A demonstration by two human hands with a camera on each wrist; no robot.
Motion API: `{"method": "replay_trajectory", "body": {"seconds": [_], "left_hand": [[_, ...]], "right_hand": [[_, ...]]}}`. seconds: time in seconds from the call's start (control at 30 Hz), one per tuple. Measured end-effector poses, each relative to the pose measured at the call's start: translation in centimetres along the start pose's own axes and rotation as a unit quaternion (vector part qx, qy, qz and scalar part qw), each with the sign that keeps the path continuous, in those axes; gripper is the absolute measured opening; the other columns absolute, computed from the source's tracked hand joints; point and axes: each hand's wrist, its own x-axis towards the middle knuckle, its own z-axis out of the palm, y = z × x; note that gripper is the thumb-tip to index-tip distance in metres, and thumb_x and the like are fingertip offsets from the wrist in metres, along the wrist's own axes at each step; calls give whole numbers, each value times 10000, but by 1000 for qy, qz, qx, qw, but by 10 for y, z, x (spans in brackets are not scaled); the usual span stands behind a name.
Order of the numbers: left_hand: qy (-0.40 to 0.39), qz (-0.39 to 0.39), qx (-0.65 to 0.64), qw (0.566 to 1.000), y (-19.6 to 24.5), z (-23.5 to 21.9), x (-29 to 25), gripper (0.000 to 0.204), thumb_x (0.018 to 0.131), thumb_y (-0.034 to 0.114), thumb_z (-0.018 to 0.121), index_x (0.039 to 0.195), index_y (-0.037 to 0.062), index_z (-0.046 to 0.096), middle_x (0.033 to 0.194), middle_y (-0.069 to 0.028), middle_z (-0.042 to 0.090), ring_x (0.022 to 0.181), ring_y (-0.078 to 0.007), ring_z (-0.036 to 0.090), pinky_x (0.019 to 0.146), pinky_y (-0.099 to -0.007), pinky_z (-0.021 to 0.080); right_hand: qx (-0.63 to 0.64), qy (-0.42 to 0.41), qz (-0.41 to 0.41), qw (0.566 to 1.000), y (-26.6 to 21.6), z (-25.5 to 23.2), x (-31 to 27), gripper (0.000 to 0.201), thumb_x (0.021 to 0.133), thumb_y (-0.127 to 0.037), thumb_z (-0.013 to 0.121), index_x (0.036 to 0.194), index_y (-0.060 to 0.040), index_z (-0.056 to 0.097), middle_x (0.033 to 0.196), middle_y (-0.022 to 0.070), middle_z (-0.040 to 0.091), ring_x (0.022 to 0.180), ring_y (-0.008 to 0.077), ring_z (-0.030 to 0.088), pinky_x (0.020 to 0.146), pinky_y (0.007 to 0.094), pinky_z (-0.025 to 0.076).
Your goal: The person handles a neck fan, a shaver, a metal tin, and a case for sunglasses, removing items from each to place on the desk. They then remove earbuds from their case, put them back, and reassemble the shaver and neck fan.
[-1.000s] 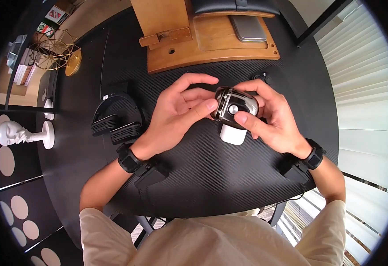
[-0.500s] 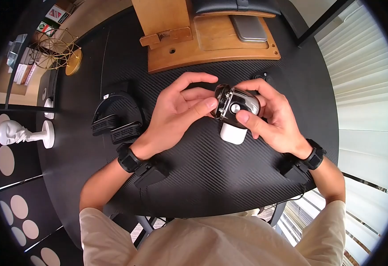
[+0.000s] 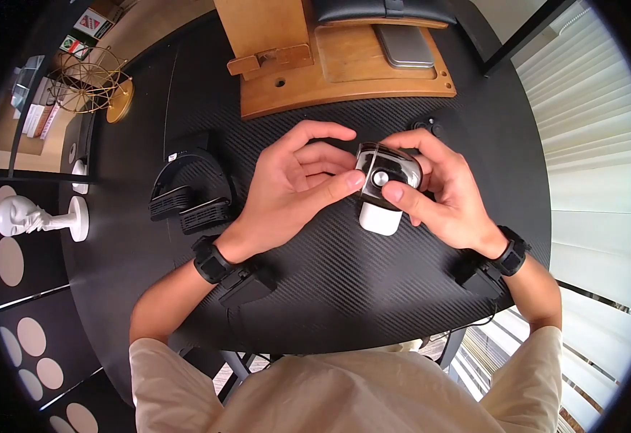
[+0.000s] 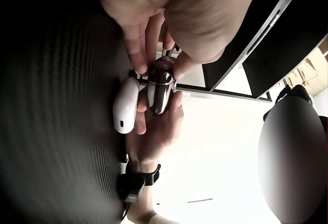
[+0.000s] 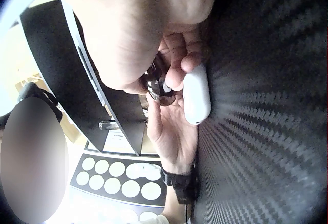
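My right hand grips a small, glossy, dark case with a see-through shell and a round silver button, its thumb beside the button and its fingers behind. At the other end of the case, my left hand pinches the lid part between thumb and fingers, the index finger held out above it. The lid end sits against the body of the glossy case. Just beneath, a white earbud charging case rests on the black desk; in the right wrist view, right fingertips lie right at this white case.
A wooden desk stand with a grey flat case is at the back. Black headphones lie to the left, near a white head figurine and a gold wire ornament. Small dark round items lie behind my right hand.
The lid end of the glossy case was tilted away from its body and now lies against it. My left thumb has moved slightly right and down with it; the right hand hardly moved.
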Motion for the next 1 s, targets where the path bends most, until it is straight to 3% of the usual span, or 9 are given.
{"method": "replay_trajectory", "body": {"seconds": [0.5, 0.8, 1.0], "left_hand": [[-14, 3, 30, 999, 3, 0, 0, 432, 951, 31, 646, 1344, -6, 469, 1110, -135, 669, 1037, -153, 647, 900, -279, 531], [10, -19, -33, 999, 4, 2, 0, 430, 976, 59, 614, 1371, 4, 453, 1136, -145, 667, 1021, -153, 647, 860, -288, 545], [-20, -27, 15, 999, 9, 0, 0, 379, 989, 78, 597, 1342, 1, 482, 1129, -146, 672, 1017, -163, 657, 855, -295, 557]], "right_hand": [[3, -2, 0, 1000, -1, 1, 0, 360, 915, -150, 726, 1206, -19, 560, 845, 65, 735, 666, 52, 633, 544, 209, 456], [-6, -1, -1, 1000, 1, 0, 0, 358, 922, -165, 719, 1206, -18, 559, 839, 68, 735, 664, 59, 634, 546, 218, 459], [-9, -2, -4, 1000, 1, 0, 0, 364, 919, -165, 722, 1209, -18, 559, 849, 70, 737, 673, 59, 637, 554, 220, 463]]}}
